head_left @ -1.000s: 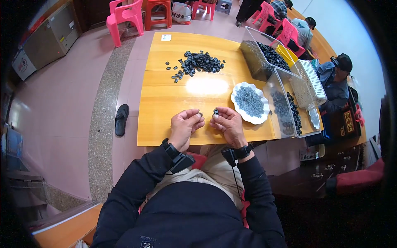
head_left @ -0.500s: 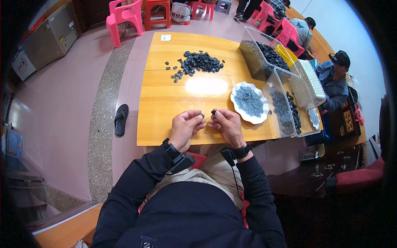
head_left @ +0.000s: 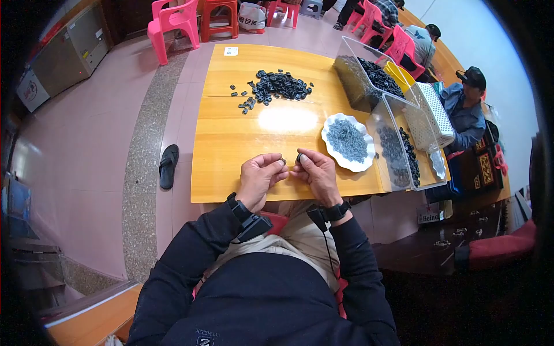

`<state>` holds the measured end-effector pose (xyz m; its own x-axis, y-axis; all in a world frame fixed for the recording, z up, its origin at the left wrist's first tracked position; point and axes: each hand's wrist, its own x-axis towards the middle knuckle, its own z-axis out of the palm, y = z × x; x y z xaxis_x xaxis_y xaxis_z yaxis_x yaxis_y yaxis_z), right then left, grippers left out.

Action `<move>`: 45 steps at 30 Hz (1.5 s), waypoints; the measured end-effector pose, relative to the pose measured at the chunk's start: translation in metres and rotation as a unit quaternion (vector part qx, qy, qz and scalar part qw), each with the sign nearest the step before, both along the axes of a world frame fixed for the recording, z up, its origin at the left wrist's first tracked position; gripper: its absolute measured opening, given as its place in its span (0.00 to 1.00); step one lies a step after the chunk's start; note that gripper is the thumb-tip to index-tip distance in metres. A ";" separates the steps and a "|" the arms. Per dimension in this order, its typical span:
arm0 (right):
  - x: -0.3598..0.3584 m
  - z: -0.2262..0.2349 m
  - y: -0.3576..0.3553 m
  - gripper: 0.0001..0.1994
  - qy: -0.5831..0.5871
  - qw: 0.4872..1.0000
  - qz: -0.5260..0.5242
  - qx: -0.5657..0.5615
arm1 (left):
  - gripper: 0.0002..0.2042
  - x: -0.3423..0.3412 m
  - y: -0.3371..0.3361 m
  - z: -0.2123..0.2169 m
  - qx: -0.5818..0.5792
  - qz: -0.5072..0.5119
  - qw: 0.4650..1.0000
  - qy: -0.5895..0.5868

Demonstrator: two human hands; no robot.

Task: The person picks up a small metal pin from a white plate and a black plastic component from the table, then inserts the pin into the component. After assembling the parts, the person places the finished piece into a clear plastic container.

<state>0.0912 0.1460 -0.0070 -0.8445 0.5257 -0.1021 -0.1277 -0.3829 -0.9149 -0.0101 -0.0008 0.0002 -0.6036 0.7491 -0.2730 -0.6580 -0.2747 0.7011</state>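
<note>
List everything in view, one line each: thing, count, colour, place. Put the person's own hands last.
Table: one, yellow wood, centre.
Small dark parts: a pile, far side of the table.
White plate: one, holding grey bits, right of the hands.
Clear bins: two, holding dark parts, right edge of the table.
White basket: one, beside the bins.
Plastic chairs: several, pink and red, far end.
Sandal: one, black, floor at left.
Other people: at least two, seated at right.
Left hand: fingers pinching a small part.
Right hand: fingers pinching a small dark part.
</note>
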 end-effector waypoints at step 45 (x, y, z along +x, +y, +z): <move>0.004 0.001 -0.003 0.14 -0.030 0.994 0.062 0.086 | 0.11 0.002 0.001 0.000 -0.040 -0.020 0.998 0.043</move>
<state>0.0951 0.1434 -0.0055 -0.8988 0.4326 -0.0711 -0.0332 -0.2288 -0.9729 -0.0080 -0.0001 0.0006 -0.5966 0.7515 -0.2817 -0.6047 -0.1901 0.7735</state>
